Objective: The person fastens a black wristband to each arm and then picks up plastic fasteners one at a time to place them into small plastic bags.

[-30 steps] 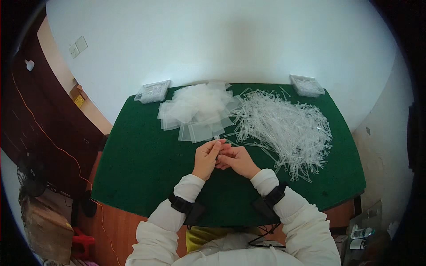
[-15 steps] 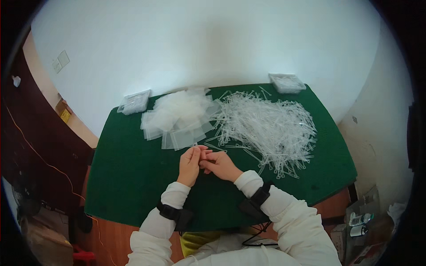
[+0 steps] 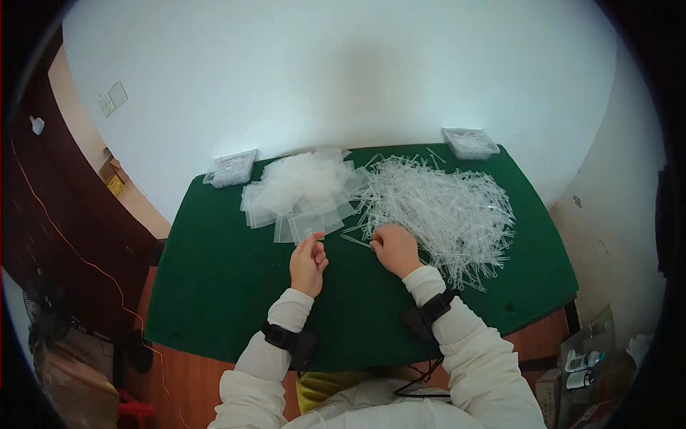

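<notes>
The head view showed a green-covered desk (image 3: 214, 286) against a white wall, with a wide heap of thin clear plastic sticks (image 3: 443, 207) on its right half and a smaller pile of clear little bags (image 3: 304, 189) beside it. The right hand (image 3: 395, 249) rested curled at the heap's near edge; the left hand (image 3: 308, 262) pinched a small bag (image 3: 309, 234). Whether the right one gripped a stick could not be told.

Small piecework station in a plain room. A desk (image 3: 214, 286) covered in green felt stands against a bare white wall (image 3: 343, 71) with a switch plate (image 3: 112, 99). On the desk: a heap of small clear bags (image 3: 304, 189), a large pile of thin white plastic sticks (image 3: 443, 207), and two shallow clear trays (image 3: 230, 169) at the rear corners.
</notes>
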`<state>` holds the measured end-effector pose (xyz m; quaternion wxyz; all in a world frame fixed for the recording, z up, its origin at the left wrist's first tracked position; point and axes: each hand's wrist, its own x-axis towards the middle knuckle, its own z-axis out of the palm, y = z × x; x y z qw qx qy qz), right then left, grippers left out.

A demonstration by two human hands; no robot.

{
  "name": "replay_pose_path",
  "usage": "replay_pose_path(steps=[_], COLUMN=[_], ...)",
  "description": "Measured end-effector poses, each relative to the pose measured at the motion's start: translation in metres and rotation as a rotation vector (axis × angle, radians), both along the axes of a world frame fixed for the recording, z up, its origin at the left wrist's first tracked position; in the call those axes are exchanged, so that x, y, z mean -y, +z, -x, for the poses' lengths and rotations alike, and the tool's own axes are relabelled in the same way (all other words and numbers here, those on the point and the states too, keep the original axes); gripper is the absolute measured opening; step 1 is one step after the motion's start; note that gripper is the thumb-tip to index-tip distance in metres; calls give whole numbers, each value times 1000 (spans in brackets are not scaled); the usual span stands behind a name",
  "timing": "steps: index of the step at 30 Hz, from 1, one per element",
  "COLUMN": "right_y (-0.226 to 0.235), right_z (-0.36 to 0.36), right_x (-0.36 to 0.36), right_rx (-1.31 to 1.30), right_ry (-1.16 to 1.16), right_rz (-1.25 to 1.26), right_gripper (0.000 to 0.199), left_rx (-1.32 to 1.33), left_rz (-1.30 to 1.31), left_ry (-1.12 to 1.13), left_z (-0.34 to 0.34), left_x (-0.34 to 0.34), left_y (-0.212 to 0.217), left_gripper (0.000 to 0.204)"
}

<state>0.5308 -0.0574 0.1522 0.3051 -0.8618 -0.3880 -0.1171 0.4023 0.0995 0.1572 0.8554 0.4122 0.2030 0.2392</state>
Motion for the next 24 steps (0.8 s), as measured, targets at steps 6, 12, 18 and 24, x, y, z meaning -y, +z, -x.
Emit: replay_pose_path(steps=[6, 12, 18, 24], right_y=[-3, -6, -15, -21], right_z=[8, 9, 5, 3], right_x=[-3, -4, -5, -12], right_rx=[38, 55, -24, -39], right_ry=[76, 92, 137, 294], right_rz=[84, 109, -34, -134], right_gripper=[15, 17, 12, 12], left_rx=[38, 3, 15, 42], left_rz=[8, -28, -22, -27], left_ry=[-86, -78, -26, 80], left_z=[0, 1, 0, 5], left_x=[6, 7, 0, -7], left_y=[1, 7, 0, -5], left_gripper=[23, 20, 20, 23])
